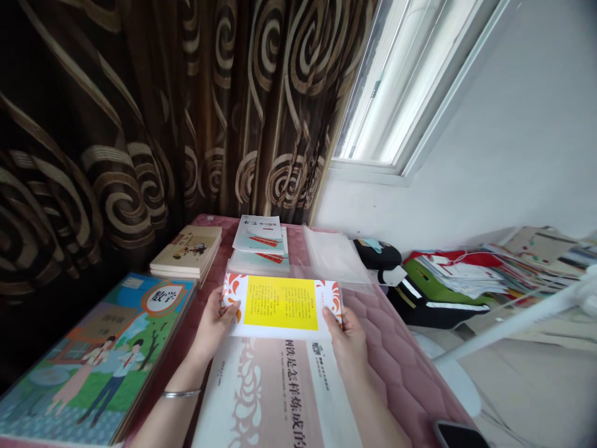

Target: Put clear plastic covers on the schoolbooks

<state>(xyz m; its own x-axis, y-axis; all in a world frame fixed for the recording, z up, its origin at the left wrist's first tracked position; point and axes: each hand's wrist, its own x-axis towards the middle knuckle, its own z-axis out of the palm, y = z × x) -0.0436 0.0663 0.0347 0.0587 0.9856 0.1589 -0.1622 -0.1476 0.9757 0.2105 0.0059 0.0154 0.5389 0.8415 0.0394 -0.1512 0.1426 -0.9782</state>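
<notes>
My left hand pinches the left edge of a white book cover flap with a yellow text panel and orange scrollwork. At its right edge, my right hand grips it with the thumb on top. Below the flap, toward me, lies a large book cover with Chinese title characters, greyed as if under a translucent film. Whether flap and cover are one piece I cannot tell. A silvery bracelet circles my left wrist.
A colourful textbook on a stack lies left. Behind it are beige books; pale booklets and clear plastic covers lie at the back of the pink quilted table surface. A dark phone-like object sits front right.
</notes>
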